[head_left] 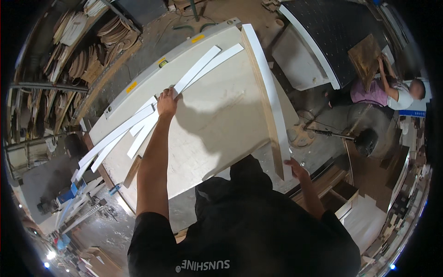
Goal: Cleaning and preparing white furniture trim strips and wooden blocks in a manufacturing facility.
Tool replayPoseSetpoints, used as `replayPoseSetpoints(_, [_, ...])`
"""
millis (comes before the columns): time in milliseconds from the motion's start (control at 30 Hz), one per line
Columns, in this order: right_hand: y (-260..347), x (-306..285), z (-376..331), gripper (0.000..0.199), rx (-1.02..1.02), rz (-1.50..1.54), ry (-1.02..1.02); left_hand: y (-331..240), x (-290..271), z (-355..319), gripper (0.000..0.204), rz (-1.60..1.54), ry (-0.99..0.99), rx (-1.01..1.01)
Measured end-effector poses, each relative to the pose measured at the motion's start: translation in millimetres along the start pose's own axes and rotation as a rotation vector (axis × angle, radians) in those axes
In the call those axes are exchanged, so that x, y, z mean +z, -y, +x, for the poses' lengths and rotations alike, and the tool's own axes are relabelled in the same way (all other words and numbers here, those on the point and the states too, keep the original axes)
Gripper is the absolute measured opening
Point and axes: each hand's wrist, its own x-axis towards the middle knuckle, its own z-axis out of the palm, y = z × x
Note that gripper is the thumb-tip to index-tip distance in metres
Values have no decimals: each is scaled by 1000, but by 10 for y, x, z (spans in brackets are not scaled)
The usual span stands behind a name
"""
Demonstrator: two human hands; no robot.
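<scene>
My left hand point(167, 101) reaches forward over the pale tabletop point(217, 115), its fingers closed around a white strip point(198, 69) in a loose pile. More white strips point(117, 129) fan out to the left of that hand, crossing one another. At the right side of the table, my right hand point(297, 170) grips the near end of a long white board point(265, 74) with a bare wood-coloured side. The board runs from my right hand to the table's far corner. Its own near end partly hides the right fingers.
A long grey spirit level point(180, 48) lies along the table's far left edge. Shelves of stacked offcuts point(92, 46) stand at the left. A person point(383, 90) at the right handles a brown panel point(367, 60) near a dark-topped table point(332, 27). A black fan-like object point(367, 141) stands nearby.
</scene>
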Motion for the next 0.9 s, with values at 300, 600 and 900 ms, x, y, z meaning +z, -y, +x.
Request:
replayPoseSetpoints(300, [19,10,-30,81,34,-24,-48,-262,53,-190,62,-7,171,31])
replayPoseSetpoints(600, [-2,-196,110,82,-38,11,56,-396,104,-816,65,-109,140,22])
replayPoseSetpoints(900, [350,-755,510,56,-170,-443,-177,-189,-138,-1416,78,-162,58,11])
